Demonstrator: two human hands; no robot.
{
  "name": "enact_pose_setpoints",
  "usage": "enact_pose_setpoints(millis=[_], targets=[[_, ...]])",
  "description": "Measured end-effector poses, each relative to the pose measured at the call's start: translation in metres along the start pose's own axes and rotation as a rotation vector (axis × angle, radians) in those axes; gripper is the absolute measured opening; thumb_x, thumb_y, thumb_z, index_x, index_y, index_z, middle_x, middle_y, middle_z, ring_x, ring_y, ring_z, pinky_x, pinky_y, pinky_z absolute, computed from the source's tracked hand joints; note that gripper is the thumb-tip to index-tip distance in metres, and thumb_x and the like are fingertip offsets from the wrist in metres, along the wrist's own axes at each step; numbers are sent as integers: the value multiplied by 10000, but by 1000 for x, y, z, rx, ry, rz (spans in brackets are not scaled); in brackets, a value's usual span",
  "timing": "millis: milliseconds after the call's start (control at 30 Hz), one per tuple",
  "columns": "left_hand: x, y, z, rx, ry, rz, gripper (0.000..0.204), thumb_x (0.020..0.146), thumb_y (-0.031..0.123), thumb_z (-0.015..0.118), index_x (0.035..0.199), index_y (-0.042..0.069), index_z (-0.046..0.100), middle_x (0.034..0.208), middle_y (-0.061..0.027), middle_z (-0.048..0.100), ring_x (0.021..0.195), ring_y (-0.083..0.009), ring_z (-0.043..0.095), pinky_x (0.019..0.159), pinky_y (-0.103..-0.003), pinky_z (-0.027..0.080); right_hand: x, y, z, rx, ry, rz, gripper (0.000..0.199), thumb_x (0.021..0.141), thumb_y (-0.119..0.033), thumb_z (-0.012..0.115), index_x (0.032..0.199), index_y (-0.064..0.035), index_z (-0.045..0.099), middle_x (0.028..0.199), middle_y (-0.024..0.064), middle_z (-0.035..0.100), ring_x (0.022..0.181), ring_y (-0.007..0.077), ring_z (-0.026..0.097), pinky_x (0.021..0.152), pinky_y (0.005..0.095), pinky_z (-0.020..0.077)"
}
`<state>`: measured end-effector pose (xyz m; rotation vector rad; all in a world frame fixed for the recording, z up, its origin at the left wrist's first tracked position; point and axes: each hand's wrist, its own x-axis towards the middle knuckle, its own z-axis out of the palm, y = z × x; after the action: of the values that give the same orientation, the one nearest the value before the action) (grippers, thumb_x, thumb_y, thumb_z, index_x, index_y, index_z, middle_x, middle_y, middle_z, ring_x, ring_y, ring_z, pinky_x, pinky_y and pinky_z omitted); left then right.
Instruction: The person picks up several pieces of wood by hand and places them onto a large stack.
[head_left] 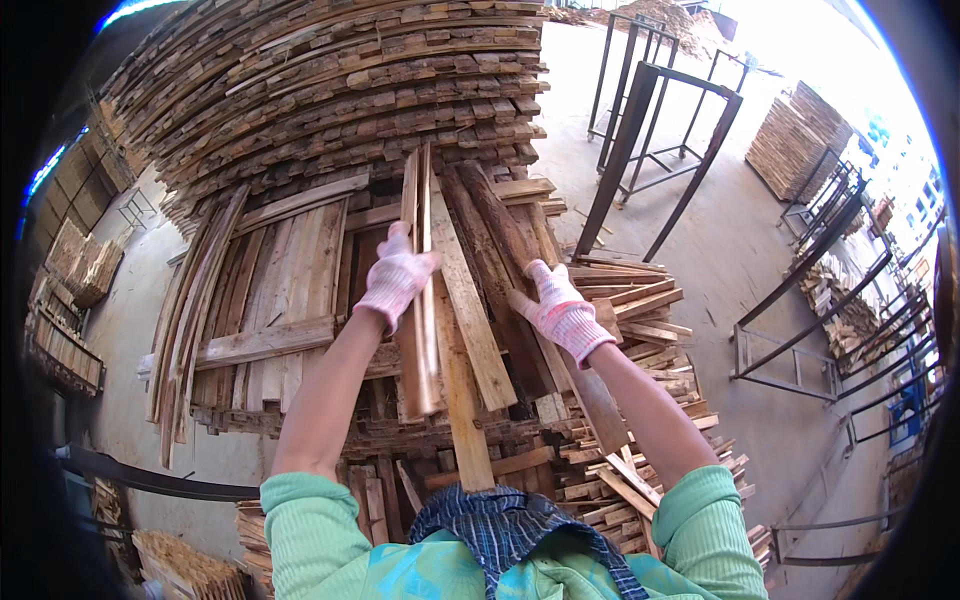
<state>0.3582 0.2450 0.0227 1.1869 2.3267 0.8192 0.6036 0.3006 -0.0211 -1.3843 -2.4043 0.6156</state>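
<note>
The person's left hand (396, 275) wears a pink and white knit glove, and its grip is closed around two thin wooden slats (421, 290) held side by side on their edges. The slats point away from the person, up toward a big stack of planks (330, 90) at the top of the view. The right hand (560, 308) wears the same kind of glove. It lies on a rough dark plank (520, 270) that slants across the pile, and the fingers bend over it, so its grip looks closed on that plank, though the underside is hidden. The two hands are near each other but apart, with a pale flat board (470, 300) lying between them. Under the hands is a low pile of boards (290, 300), mostly laid flat and side by side. To the person's right sits a shorter heap of small wood pieces (640, 300), stacked criss-cross. Nothing here is a box or a bin; the wood just lies in open stacks. Tall dark metal frames (650, 140) stand on the grey concrete floor (730, 260) to the right, and they hold nothing. More metal racks (850, 330) stand farther right, with another stack of wood (800, 140) behind them. The person's green sleeves (310, 530) show at the bottom edge.
</note>
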Motion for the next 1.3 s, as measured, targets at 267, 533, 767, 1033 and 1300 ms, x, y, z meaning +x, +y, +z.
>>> enact_pose_setpoints(millis=[267,533,767,1033,1300], targets=[[-11,-49,2,422,62,-36,545,872,205,680,1360,193,437,1367,-275,434,1157,-473,608,905,-553,539,22,12,3,101,-8,-54,501,943,-294,612,1409,-166,482,1190,312,554,1074,481,607,926,512,517],[34,-62,-1,540,101,-95,544,907,259,594,1430,188,464,1488,-262,390,1393,-451,397,1086,-565,403,47,-20,-29,-422,68,-141,281,939,-192,609,1203,-112,664,1133,205,588,1038,366,632,942,467,544],[39,-65,-31,624,-69,-64,785,897,248,548,1602,189,208,1671,-239,62,1531,-462,107,1208,-629,125,35,-121,37,-545,-53,-124,627,948,-465,612,1423,-91,447,1329,205,544,1175,342,582,942,483,526],[59,-97,-45,739,-156,-66,812,910,258,504,1602,113,107,1679,-207,62,1535,-408,148,1204,-604,181,64,-108,32,-270,-43,-22,377,969,-136,528,1330,-30,500,1155,285,633,1050,411,652,879,477,564],[62,-104,-56,878,-169,-22,902,887,296,567,1607,82,69,1663,-257,55,1504,-446,221,1186,-600,246,42,-74,-31,53,-12,87,486,962,-210,573,1425,-133,445,1009,212,692,903,337,697,794,454,560]])
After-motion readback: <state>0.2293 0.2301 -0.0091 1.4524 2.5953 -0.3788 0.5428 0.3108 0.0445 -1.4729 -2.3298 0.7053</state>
